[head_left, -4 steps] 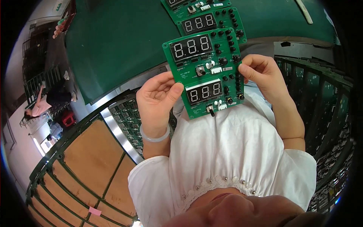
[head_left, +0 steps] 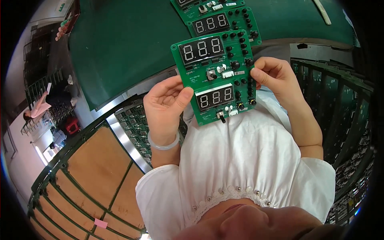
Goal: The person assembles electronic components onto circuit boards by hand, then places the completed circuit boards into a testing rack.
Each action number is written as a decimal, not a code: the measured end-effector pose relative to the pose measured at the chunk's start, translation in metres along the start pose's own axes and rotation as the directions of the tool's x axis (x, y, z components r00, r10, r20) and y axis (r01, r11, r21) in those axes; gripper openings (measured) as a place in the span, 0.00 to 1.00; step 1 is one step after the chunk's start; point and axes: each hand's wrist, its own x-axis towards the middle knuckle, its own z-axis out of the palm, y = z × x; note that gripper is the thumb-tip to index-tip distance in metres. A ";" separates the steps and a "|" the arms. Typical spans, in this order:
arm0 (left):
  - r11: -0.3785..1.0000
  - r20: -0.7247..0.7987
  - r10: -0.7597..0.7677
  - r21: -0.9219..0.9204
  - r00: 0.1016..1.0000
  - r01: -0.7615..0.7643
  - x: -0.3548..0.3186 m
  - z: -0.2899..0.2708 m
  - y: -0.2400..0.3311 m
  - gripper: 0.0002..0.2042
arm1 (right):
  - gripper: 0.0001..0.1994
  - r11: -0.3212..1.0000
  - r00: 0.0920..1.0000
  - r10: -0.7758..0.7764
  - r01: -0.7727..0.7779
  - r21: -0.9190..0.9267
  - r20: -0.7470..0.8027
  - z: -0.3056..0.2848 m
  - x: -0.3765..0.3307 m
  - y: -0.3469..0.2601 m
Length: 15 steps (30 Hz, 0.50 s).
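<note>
Between my two hands I hold a green circuit board [head_left: 200, 82] with two three-digit displays, black buttons, knobs and white connectors. My left hand [head_left: 166, 102], with a pale bangle on its wrist, pinches the board's left edge, thumb on the face. On the opposite edge my right hand [head_left: 276, 78] grips with its thumb in front; its other fingers are partly hidden behind the board. Just beyond lies another board [head_left: 210, 25] of the same kind on the green tabletop [head_left: 124, 44], its near part covered by the held one. Part of a further display shows at the top edge.
Racks of circuit boards [head_left: 134, 128] stand to my left and more racked boards [head_left: 336, 108] to my right. Brown panels in a green frame [head_left: 98, 168] fill the lower left. A pale strip [head_left: 322, 12] lies on the table. Another person [head_left: 38, 110] is far left.
The held board has shifted very slightly left, with both hands still gripping it. In the background, the other person's arm has moved, and a white item now shows at their hand.
</note>
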 end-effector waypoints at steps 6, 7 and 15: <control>0.999 -0.001 0.008 -0.047 1.000 -0.008 0.000 -0.001 -0.002 0.16 | 0.09 1.000 1.000 -0.016 0.016 0.000 0.025 0.000 -0.001 -0.001; 0.999 -0.001 -0.005 -0.047 1.000 0.005 0.001 -0.001 -0.002 0.16 | 0.08 1.000 0.999 -0.032 0.031 0.003 0.033 0.000 -0.001 -0.001; 0.991 0.081 -0.053 -0.114 0.995 0.062 0.002 -0.009 -0.006 0.14 | 0.07 0.998 0.998 -0.055 0.055 0.006 0.039 0.003 0.000 -0.003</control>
